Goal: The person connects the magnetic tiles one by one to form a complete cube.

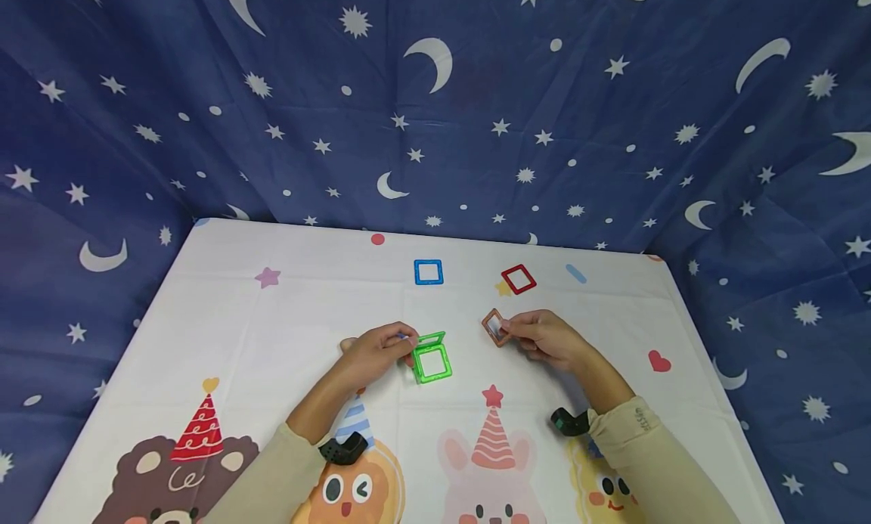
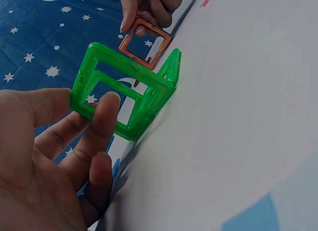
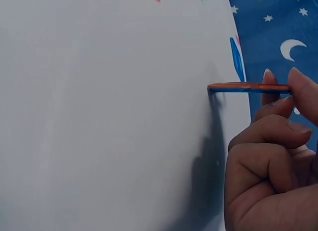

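My left hand (image 1: 374,355) pinches a joined group of green square magnetic tiles (image 2: 130,67) between thumb and fingers. Several open-centred green frames meet at angles there, like a partly formed box, just above the white cloth. Off to the right, my right hand (image 1: 544,336) pinches a single orange-brown square magnetic tile (image 3: 238,86) by one corner or edge. In the right wrist view this tile appears edge-on, with a blue strip along its underside. A gap separates it from the green group.
Farther back on the white tablecloth (image 1: 306,320) lie a blue square tile (image 1: 429,283) and a red square tile (image 1: 509,284). Cartoon animals are printed on the cloth. A dark blue curtain (image 1: 476,78) with moons and stars hangs behind and at the sides.
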Demonstrator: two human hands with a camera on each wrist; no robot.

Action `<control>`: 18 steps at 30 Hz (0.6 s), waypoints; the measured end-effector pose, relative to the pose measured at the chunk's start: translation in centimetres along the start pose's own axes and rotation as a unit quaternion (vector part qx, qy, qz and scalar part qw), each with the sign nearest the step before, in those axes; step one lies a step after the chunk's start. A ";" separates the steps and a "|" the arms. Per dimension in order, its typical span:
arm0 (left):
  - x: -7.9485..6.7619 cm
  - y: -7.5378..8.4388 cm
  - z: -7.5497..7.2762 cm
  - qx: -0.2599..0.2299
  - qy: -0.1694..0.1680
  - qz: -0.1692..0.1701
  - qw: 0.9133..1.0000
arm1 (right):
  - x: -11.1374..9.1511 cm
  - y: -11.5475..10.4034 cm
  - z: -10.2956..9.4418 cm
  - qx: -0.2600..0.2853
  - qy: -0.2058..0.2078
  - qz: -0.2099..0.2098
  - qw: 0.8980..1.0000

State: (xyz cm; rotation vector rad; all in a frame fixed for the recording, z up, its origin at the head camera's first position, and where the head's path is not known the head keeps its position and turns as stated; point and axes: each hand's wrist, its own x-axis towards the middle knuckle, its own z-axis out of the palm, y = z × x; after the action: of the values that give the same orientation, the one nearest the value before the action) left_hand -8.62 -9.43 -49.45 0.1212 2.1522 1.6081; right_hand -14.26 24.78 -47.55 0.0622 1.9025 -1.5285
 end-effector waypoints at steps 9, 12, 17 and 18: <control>0.1 0.0 -0.2 0.022 0.008 0.000 1.000 | 0.1 -0.3 1.6 -0.008 -0.016 -0.001 1.000; 0.1 0.0 -0.1 0.025 0.011 -0.002 1.000 | 0.1 -0.6 2.2 -0.008 -0.024 -0.005 1.000; 0.1 0.0 -0.2 0.015 0.012 -0.006 1.000 | 0.3 -0.7 3.2 0.001 -0.038 -0.011 0.999; 0.1 0.0 -0.1 0.012 0.011 -0.007 1.000 | 0.4 -0.7 3.4 0.004 -0.041 -0.011 0.999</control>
State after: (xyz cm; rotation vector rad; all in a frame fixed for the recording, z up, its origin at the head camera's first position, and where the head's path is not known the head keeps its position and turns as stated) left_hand -8.75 -9.52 -49.42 0.0964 2.1837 1.5840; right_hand -13.22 21.47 -47.40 -0.0169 1.8381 -1.5293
